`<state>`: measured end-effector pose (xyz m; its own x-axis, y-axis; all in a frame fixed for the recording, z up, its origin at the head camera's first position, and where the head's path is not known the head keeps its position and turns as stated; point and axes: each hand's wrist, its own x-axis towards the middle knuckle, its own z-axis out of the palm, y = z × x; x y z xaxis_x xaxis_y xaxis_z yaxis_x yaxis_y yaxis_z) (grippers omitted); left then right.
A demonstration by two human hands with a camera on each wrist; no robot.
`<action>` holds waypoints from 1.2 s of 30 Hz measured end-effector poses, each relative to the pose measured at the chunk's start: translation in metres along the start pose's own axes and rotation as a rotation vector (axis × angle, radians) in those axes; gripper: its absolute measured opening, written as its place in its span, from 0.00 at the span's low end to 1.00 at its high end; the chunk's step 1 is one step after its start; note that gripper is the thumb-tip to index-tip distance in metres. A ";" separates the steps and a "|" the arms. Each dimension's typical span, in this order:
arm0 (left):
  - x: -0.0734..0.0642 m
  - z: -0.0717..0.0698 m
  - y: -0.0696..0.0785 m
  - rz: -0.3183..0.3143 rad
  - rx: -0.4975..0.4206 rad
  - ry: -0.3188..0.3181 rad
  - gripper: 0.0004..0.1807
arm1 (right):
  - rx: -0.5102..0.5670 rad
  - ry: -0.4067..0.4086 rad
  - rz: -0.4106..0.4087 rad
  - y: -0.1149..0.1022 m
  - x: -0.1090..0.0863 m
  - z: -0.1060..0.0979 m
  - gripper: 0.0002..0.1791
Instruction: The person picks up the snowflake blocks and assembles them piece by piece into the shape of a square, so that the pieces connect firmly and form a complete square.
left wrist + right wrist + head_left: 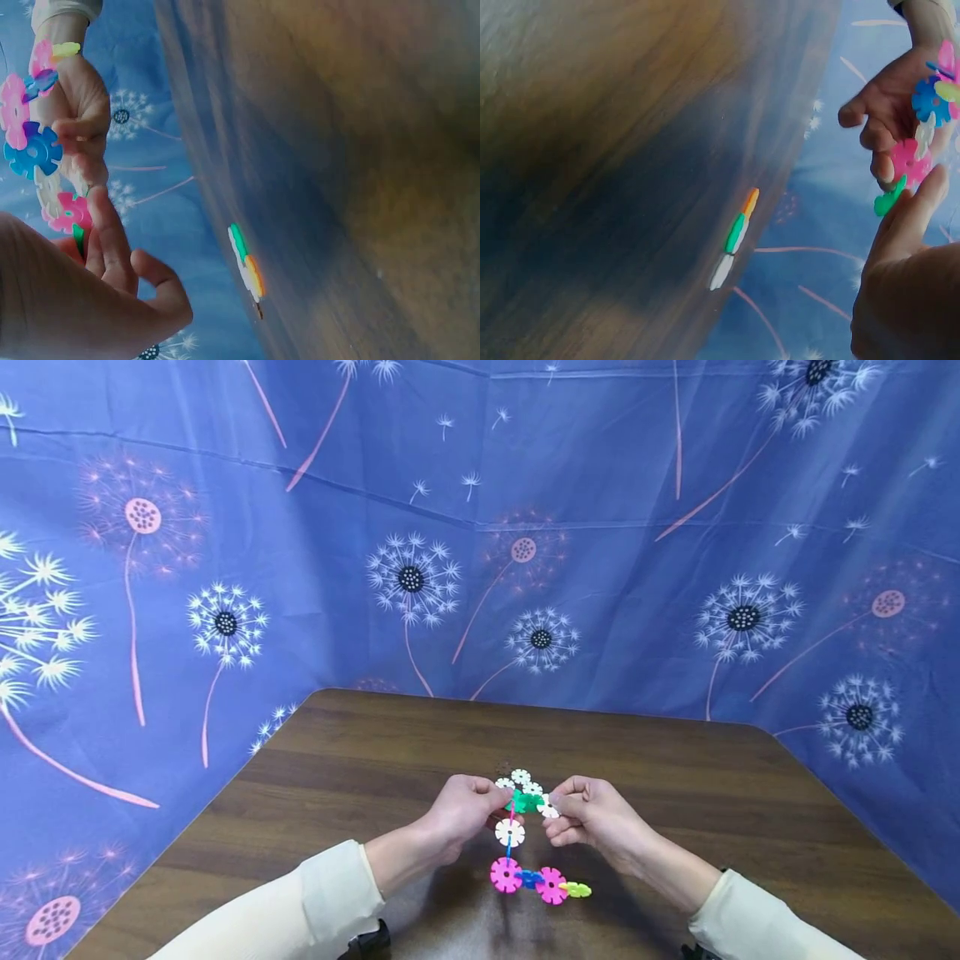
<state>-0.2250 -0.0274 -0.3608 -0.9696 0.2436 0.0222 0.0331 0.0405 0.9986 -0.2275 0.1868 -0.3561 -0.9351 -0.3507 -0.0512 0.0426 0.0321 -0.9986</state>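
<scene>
My left hand (468,814) pinches the upper end of a chain of notched, flower-shaped plastic building discs. Near its fingertips are a green disc (889,199) and a pink disc (910,161). Below hang a white disc (510,832), an edge-on blue disc (34,150), a pink disc (506,875), another blue disc (529,879), a second pink disc (553,886) and a yellow-green disc (578,889). My right hand (592,818) pinches a loose-looking white disc (550,807) close beside the green one. Its fingers partly cover that disc.
Loose white discs (521,775) lie on the brown wooden table (337,768) beyond the hands. The right wrist view shows a green disc (735,233) and an orange disc (751,203) among them. A blue dandelion-print cloth (315,568) hangs behind the table.
</scene>
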 end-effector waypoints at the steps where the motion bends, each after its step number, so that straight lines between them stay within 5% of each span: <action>1: -0.001 0.000 0.001 0.007 0.005 0.006 0.12 | 0.004 0.016 -0.002 -0.001 -0.001 0.002 0.07; 15: -0.003 -0.004 0.003 -0.069 0.138 -0.028 0.12 | 0.007 -0.005 -0.023 0.001 0.001 0.008 0.05; 24: 0.000 -0.006 0.008 -0.029 0.163 -0.089 0.14 | -0.018 -0.023 -0.019 0.001 0.004 0.008 0.09; 32: 0.002 -0.005 0.005 -0.024 0.060 -0.160 0.12 | -0.025 -0.117 0.046 0.003 0.010 0.019 0.08; 36: 0.002 -0.010 0.003 -0.027 0.069 -0.138 0.11 | -0.163 -0.141 0.018 0.002 0.018 0.012 0.11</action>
<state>-0.2296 -0.0360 -0.3577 -0.9280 0.3722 -0.0158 0.0287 0.1137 0.9931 -0.2403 0.1690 -0.3596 -0.8756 -0.4760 -0.0820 -0.0091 0.1860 -0.9825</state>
